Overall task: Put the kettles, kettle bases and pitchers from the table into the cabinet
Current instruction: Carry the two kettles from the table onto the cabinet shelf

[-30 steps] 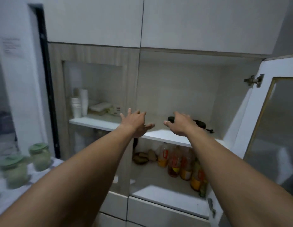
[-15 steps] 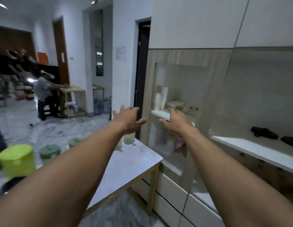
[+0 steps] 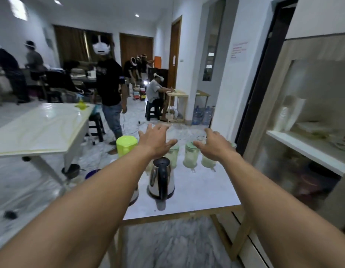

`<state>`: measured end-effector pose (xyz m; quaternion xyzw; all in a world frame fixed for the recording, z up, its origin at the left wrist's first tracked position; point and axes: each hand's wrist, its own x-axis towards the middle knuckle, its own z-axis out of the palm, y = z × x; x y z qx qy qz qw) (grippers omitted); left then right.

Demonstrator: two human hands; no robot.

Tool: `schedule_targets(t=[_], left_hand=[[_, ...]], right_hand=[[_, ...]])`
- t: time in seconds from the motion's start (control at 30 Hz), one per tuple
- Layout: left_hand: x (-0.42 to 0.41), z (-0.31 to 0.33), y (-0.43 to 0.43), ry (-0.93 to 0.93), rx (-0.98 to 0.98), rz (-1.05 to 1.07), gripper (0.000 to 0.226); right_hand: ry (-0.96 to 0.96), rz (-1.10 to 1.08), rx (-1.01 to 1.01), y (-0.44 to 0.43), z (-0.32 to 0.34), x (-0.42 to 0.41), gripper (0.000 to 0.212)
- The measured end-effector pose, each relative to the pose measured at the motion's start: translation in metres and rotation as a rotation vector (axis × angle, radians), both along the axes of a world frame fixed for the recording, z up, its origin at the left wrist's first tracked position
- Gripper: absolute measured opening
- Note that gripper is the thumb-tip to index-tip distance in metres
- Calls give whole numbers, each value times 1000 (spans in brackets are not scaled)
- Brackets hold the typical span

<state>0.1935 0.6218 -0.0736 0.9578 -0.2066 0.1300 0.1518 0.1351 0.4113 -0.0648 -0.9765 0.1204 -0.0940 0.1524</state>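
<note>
My left hand (image 3: 155, 141) and right hand (image 3: 214, 145) hover spread, empty, over the counter (image 3: 206, 192), likely lining up to grab the kettle (image 3: 161, 178).

Red wall notice (image 3: 239, 50), text illegible

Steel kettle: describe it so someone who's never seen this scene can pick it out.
Start at the small wood-framed table beside the cabinet. The steel kettle stands near its front, closer to the camera than the row of clear pitchers with green lids. Its shiny metal body and black handle set it apart from those translucent plastic pitchers.
</note>
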Motion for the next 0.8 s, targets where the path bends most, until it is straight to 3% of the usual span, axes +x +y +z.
schedule_targets(t=[0.4, 0.63, 0.8], left_hand=[[26, -99, 89, 117, -138, 196, 62], [42, -169, 120, 200, -325, 322, 46], [48, -225, 127, 303, -487, 424, 57]], right_hand=[[89, 162, 147, 82, -92, 60, 67], [124, 109, 263, 103, -159, 91, 59], [143, 21, 292, 107, -214, 111, 67]])
